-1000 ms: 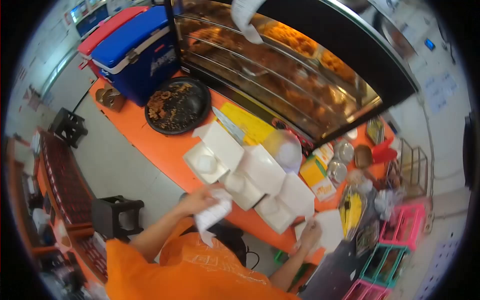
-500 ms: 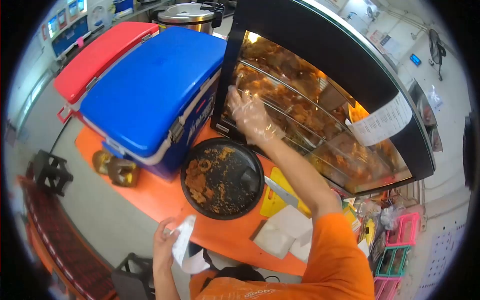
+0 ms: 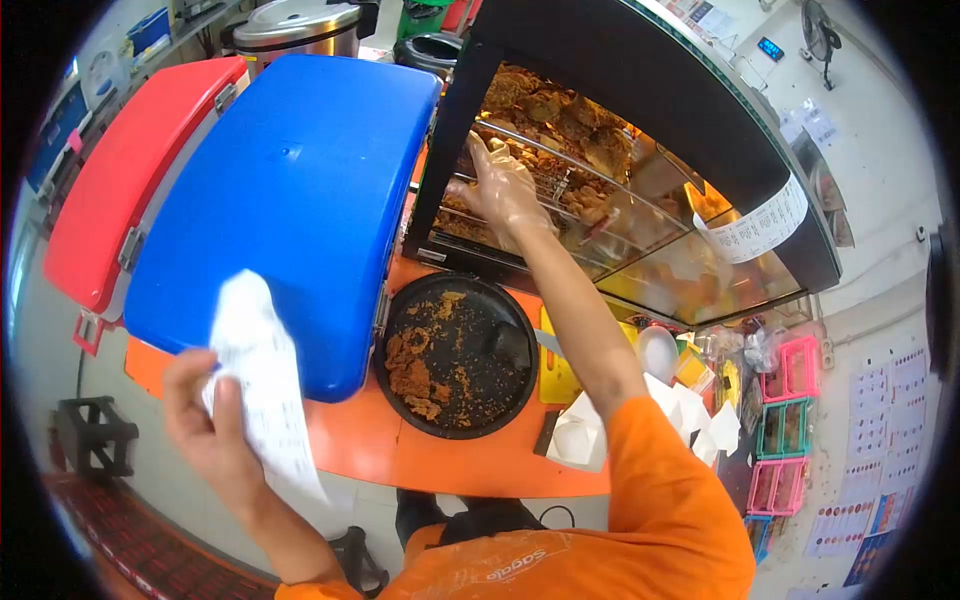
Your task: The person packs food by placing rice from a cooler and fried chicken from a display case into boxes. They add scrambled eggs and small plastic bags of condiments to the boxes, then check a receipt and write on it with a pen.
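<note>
The fingers (image 3: 187, 368) of your left hand (image 3: 225, 438) are pinching a long printed slip (image 3: 262, 380) at left of frame, while your clear-gloved right hand (image 3: 505, 195) is hanging at the left end of a lit display case (image 3: 670, 110), upper centre, its fingers standing partly apart; whether they are holding anything, the view is not telling. Browned food (image 3: 560, 110) is filling the case. Below, an orange tabletop (image 3: 440, 470) is spanning the centre, bearing a round black tray (image 3: 505, 390) strewn with brown crumbs (image 3: 408, 378). Just to its right, a knife (image 3: 547, 343) is lying by a yellow board (image 3: 558, 385), near white boxes (image 3: 578, 438). Blue-lidded (image 3: 285, 210) and red-lidded coolers (image 3: 150, 175) are crowding the left, a metal pot (image 3: 295, 35) showing above. A fan (image 3: 820, 40) is standing out at upper right; pink and teal baskets (image 3: 785, 405) are lining the right. Lettering seeming to read "saggala" is crossing your orange shirt (image 3: 660, 490), bottom centre. A second slip (image 3: 757, 225) is curling from the case's right side, and printed sheets (image 3: 870, 420) are covering the wall at lower right, their small type escaping legibility.
</note>
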A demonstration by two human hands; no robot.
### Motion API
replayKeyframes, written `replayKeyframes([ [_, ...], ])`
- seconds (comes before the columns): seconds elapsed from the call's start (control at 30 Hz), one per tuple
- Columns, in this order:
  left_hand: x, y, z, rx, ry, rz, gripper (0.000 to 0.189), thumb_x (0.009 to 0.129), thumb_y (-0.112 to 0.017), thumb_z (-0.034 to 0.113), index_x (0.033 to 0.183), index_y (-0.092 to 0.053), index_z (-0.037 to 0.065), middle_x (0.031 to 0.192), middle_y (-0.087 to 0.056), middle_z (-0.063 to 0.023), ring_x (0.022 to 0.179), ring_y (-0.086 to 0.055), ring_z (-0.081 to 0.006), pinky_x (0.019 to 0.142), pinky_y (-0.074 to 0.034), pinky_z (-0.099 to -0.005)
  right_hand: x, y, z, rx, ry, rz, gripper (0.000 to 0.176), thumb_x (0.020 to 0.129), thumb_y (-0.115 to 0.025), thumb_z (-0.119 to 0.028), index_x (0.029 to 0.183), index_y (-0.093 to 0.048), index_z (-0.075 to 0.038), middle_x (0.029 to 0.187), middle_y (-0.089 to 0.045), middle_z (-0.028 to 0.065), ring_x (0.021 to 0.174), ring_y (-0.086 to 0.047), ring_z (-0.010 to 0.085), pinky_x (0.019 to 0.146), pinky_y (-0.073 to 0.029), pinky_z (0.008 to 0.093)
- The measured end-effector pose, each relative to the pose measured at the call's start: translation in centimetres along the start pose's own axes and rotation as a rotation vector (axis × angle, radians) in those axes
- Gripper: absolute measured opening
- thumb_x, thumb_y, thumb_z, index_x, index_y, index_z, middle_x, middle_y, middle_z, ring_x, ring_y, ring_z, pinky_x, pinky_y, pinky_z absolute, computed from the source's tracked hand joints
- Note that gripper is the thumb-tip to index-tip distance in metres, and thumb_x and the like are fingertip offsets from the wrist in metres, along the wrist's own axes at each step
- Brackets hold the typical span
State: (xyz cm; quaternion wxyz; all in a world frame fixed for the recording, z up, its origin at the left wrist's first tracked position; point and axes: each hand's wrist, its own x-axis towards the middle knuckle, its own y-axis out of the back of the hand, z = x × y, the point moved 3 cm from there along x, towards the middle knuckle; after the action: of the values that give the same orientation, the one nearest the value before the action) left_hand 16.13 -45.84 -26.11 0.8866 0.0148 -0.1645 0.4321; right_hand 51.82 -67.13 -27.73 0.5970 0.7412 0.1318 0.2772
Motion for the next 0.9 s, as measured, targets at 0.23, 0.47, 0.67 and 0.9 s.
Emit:
replayKeyframes([
  [0.23, 2.8, -3.5, -1.9, -0.033, -0.023, -0.052, 0.018, 0.095, -0.059, 0.005, 0.112, -0.057, 0.003, 0.091, -0.066, -0.0092, 0.080, -0.060, -0.0104, 0.071, -0.046, -0.0222, -0.2, -1.8, 5.1, 0.732, -0.179, -0.001, 0.055, 0.089, -0.071, -0.021, 0.133, -0.045, 0.000, 0.128, -0.056, 0.0183, 0.115, -0.058, 0.0320, 0.099, -0.049, 0.0455],
  [0.47, 2.3, -3.5, -2.7, 0.166, -0.038, -0.067, 0.017, 0.095, -0.061, 0.009, 0.110, -0.058, 0.001, 0.096, -0.064, -0.0092, 0.086, -0.059, -0.0120, 0.075, -0.045, -0.0240, -6.7, -3.6, 5.0, 2.226, -0.146, 0.256, 0.041, 0.094, -0.066, -0.018, 0.131, -0.047, -0.014, 0.121, -0.057, 0.0128, 0.108, -0.061, 0.0321, 0.087, -0.057, 0.0491],
  [0.67, 2.1, -3.3, -2.8, 0.291, -0.104, -0.031, 0.014, 0.095, -0.061, 0.010, 0.106, -0.060, 0.001, 0.100, -0.061, -0.0067, 0.088, -0.055, -0.0120, 0.079, -0.044, -0.0245, -8.3, -2.2, 6.3, 1.885, -0.266, 0.295, 0.041, 0.094, -0.065, -0.016, 0.131, -0.047, -0.013, 0.117, -0.059, 0.0114, 0.107, -0.062, 0.0265, 0.088, -0.057, 0.0454],
  [0.9, 2.1, -3.5, -2.8, 0.340, -0.190, 0.009, 0.011, 0.093, -0.062, 0.008, 0.102, -0.061, 0.001, 0.099, -0.061, -0.0056, 0.090, -0.054, -0.0135, 0.081, -0.042, -0.0252, -3.9, -3.9, 10.4, 1.484, -0.694, 0.377, 0.069, 0.092, -0.069, -0.032, 0.143, -0.037, 0.000, 0.127, -0.057, 0.0220, 0.110, -0.061, 0.0314, 0.092, -0.053, 0.0501],
])
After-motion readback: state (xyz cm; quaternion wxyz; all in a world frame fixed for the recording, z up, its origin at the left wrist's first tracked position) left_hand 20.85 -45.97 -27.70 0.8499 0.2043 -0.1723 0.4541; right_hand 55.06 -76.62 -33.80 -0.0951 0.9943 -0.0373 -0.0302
